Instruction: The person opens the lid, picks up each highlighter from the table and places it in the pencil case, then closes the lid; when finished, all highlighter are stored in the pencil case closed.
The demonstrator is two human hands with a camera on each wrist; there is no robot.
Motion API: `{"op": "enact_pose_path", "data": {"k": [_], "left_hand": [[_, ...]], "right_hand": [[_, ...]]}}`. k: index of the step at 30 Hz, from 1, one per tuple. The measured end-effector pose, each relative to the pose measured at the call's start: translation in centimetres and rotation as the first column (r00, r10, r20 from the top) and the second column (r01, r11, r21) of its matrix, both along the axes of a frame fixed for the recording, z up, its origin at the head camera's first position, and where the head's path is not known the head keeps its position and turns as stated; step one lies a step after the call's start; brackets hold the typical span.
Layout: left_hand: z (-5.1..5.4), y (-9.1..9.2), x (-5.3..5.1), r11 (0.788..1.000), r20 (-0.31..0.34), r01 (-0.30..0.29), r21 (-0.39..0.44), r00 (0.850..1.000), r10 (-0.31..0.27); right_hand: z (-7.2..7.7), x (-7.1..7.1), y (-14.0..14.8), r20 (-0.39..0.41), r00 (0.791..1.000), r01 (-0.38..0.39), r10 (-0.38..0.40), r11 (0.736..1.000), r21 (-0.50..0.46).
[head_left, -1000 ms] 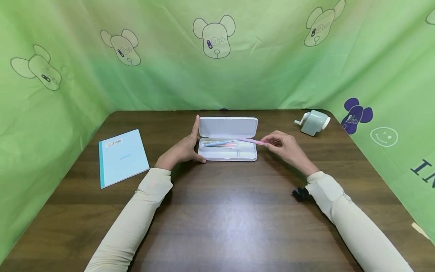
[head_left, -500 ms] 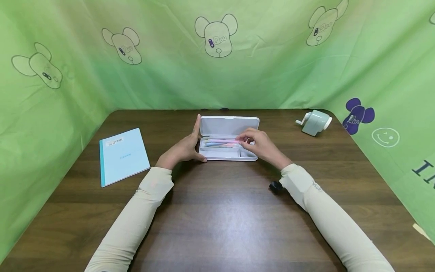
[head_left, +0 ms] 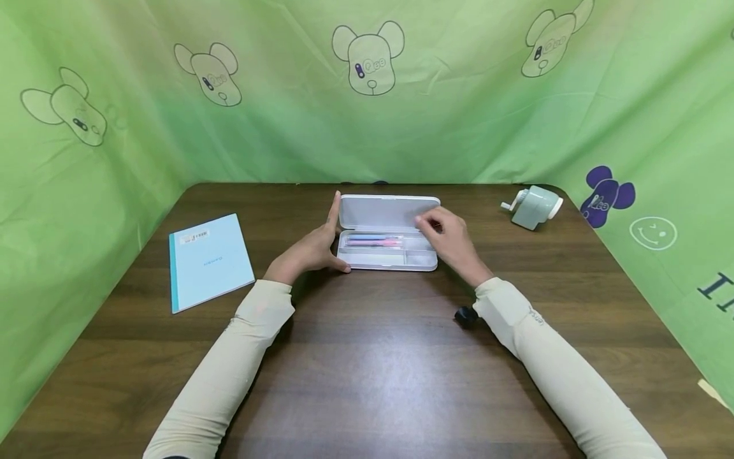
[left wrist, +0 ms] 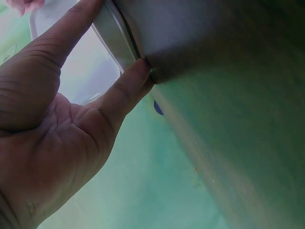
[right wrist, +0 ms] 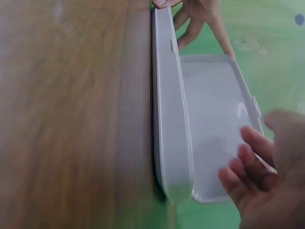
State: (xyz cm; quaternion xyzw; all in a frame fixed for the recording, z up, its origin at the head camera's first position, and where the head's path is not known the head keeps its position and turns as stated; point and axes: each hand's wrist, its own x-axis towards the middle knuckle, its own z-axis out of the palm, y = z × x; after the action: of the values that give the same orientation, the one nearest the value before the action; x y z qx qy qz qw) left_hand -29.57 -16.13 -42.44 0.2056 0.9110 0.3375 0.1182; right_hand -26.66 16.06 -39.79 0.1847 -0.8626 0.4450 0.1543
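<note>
A white pencil case (head_left: 375, 259) lies on the table with its lid (head_left: 381, 212) raised. In its rear compartment lie several pens (head_left: 374, 240), among them blue, purple and pink ones. My left hand (head_left: 312, 248) is at the case's left side, thumb touching the front corner and a straight finger up along the lid's left edge. In the left wrist view, thumb and finger of the left hand (left wrist: 62, 109) are spread straight across the case. My right hand (head_left: 453, 242) hovers by the lid's right side, fingers loosely curled. Nothing shows between the right hand's fingers (right wrist: 255, 174) in the right wrist view.
A light blue notebook (head_left: 212, 262) lies on the left of the brown table (head_left: 367, 357). At the back right stands a grey-green crank pencil sharpener (head_left: 536, 208). Green printed cloth (head_left: 275, 127) hangs behind and along the sides.
My right hand brought a purple pen left into the case and let go of it, then moved slightly up and right towards the lid. My left hand has stayed at the case.
</note>
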Motion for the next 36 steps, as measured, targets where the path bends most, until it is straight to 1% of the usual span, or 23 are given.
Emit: {"op": "enact_pose_path", "data": {"k": [1,3,4,5,7,9,10,11,12,14,15,18,21,22,24,25,28,31,36], "left_hand": [[0.3,0.2,0.3,1.000,0.000,-0.016,-0.012,1.000,0.016],[0.1,0.2,0.2,1.000,-0.001,-0.018,-0.008,1.000,0.018],[0.2,0.3,0.2,1.000,0.000,-0.019,-0.013,1.000,0.019],[0.0,0.2,0.0,1.000,-0.007,-0.013,-0.017,1.000,0.013],[1.3,0.6,1.2,1.000,-0.013,-0.020,-0.022,1.000,0.020],[2.8,1.0,2.5,1.000,-0.008,-0.019,-0.022,1.000,0.019],[3.6,1.2,3.2,1.000,-0.001,-0.021,-0.016,1.000,0.021],[4.0,1.3,3.7,1.000,-0.008,-0.026,-0.002,1.000,0.026],[4.9,1.5,4.4,0.999,0.005,-0.037,0.003,0.999,0.037],[4.7,1.5,4.4,0.999,0.004,-0.043,0.011,0.999,0.043],[4.7,1.5,4.4,0.999,0.009,-0.042,0.013,0.999,0.042],[4.7,1.4,4.4,1.000,0.025,-0.022,-0.002,0.999,0.022],[5.0,1.4,4.4,1.000,0.047,0.007,-0.024,0.999,-0.006],[5.0,1.4,4.4,0.999,0.047,0.019,-0.038,0.999,-0.018],[5.2,1.3,4.4,0.997,0.055,0.039,-0.064,0.998,-0.036],[5.2,1.4,4.4,0.995,0.058,0.051,-0.081,0.997,-0.046],[5.2,1.5,4.5,0.989,0.054,0.071,-0.126,0.996,-0.065],[5.1,1.7,4.7,0.986,0.050,0.054,-0.159,0.998,-0.047],[4.8,2.0,5.3,0.986,0.045,0.010,-0.165,0.999,-0.002]], "right_hand": [[0.0,0.0,0.3,0.000,0.999,0.047,-0.047,0.999,-0.025],[-0.2,0.0,1.0,0.037,0.991,0.131,-0.128,0.989,-0.071],[-0.3,0.0,1.4,0.083,0.985,0.156,-0.148,0.983,-0.093],[-0.4,0.0,1.6,0.141,0.978,0.170,-0.154,0.979,-0.110],[-0.7,-0.1,2.1,0.274,0.956,0.153,-0.108,0.977,-0.146],[-0.8,-0.1,2.5,0.392,0.920,0.114,-0.026,0.972,-0.205],[-0.8,-0.1,2.5,0.435,0.900,0.096,0.014,0.968,-0.230],[-0.7,-0.1,2.6,0.462,0.885,0.077,0.049,0.965,-0.251],[-0.6,-0.1,2.6,0.478,0.875,0.062,0.078,0.960,-0.272],[-0.4,0.0,2.7,0.488,0.865,0.038,0.115,0.955,-0.293],[-0.4,0.0,2.8,0.488,0.863,0.012,0.134,0.959,-0.284],[-0.3,0.0,3.5,0.477,0.851,-0.103,0.220,0.960,-0.259],[-0.3,0.1,4.7,0.470,0.837,-0.221,0.281,0.958,-0.180],[-0.4,0.2,5.1,0.471,0.834,-0.244,0.288,0.958,-0.154],[-0.4,0.2,5.7,0.468,0.835,-0.287,0.291,0.954,-0.080],[-0.4,0.2,5.9,0.467,0.839,-0.299,0.280,0.953,-0.035],[-0.3,0.1,5.9,0.452,0.850,-0.341,0.271,0.937,0.079],[-0.1,0.1,5.5,0.435,0.862,-0.357,0.259,0.920,0.161],[-0.3,0.2,5.1,0.439,0.866,-0.353,0.240,0.914,0.198]]}}
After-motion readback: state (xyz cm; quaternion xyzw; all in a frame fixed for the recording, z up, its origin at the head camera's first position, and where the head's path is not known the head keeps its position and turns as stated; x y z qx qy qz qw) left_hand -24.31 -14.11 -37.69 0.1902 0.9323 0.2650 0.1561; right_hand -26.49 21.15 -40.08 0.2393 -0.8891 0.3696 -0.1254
